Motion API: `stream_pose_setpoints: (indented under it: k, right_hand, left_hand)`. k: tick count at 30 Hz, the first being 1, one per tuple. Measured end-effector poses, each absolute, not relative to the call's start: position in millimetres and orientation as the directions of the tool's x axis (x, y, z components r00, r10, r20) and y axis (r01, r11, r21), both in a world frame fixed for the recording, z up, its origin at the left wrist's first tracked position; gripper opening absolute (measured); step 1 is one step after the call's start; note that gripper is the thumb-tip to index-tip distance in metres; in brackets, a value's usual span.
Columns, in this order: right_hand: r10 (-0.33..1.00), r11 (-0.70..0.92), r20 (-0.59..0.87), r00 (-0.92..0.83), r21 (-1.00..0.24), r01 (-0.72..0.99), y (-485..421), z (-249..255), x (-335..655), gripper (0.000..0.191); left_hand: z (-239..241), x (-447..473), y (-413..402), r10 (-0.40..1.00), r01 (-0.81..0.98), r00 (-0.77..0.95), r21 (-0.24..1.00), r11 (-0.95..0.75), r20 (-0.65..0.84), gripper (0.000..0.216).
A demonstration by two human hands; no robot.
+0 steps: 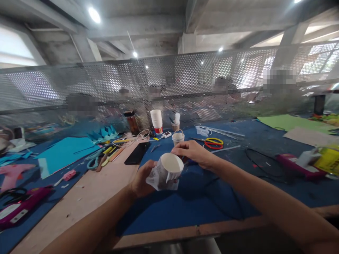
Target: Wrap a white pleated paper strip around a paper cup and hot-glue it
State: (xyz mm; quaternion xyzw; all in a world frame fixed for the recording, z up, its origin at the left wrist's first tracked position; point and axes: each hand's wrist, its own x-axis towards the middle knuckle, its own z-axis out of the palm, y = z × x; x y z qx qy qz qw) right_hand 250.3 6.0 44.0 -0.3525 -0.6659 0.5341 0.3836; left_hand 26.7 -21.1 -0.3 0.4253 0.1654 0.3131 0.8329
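My left hand (145,177) is wrapped round a white paper cup (172,163), which is tilted so that its open mouth faces me. Thin, whitish translucent wrapping (159,178) hangs about the cup's side and below it. At the cup's far rim is my right hand (191,151), its thumb and fingers pinched together; whatever lies between them is too small to make out. Just behind the hands stands a small white cup with a looped handle (178,137).
Behind are a stack of paper cups (156,121), a dark-lidded jar (131,122) and a perforated metal screen (169,77). A black phone (137,153) lies left, red-and-yellow scissors (213,143) right. Pink glue gun (13,173) and power strips (25,204) sit far left.
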Motion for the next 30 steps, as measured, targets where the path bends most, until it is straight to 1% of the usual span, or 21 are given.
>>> stream_pose_setpoints:
  k: [3,7,13,16,19,24,27,30]
  right_hand:
    - [0.881,0.163,0.121,-0.458,-0.985,0.052,4.7,45.3,249.9,0.024]
    - [0.889,0.163,0.127,-0.44,-0.986,0.046,3.0,44.6,250.9,0.024]
    - [0.878,0.207,0.152,-0.454,-0.976,0.073,2.3,42.7,255.6,0.025]
    - [0.867,0.263,0.178,-0.466,-0.957,0.123,1.4,43.7,257.8,0.024]
    - [0.848,0.385,0.261,-0.462,-0.901,0.198,-1.0,44.9,259.4,0.019]
    - [0.791,0.578,0.425,-0.441,-0.757,0.307,-6.1,44.6,260.6,0.011]
    - [0.761,0.637,0.479,-0.437,-0.679,0.365,-7.0,42.1,260.8,0.006]
    - [0.742,0.669,0.508,-0.438,-0.605,0.432,-6.7,39.1,261.1,0.001]
  left_hand:
    - [2.1,27.5,-23.5,0.68,-0.371,0.733,0.819,0.437,-0.031,0.056]
    - [3.8,28.2,-25.4,0.696,-0.365,0.717,0.825,0.431,-0.046,0.048]
    - [-1.8,29.2,-24.4,0.702,-0.37,0.711,0.822,0.432,-0.049,0.043]
    - [-4.1,30.7,-24.6,0.704,-0.379,0.708,0.811,0.445,-0.056,0.039]
    - [-4.7,32.2,-24.7,0.698,-0.368,0.713,0.811,0.455,-0.068,0.038]
    - [-4.3,33.6,-25.5,0.716,-0.34,0.69,0.827,0.449,-0.105,0.039]
    - [-4.0,34.5,-26.5,0.722,-0.338,0.683,0.828,0.447,-0.111,0.043]
    - [-4.1,35.4,-26.8,0.714,-0.344,0.692,0.823,0.452,-0.103,0.042]
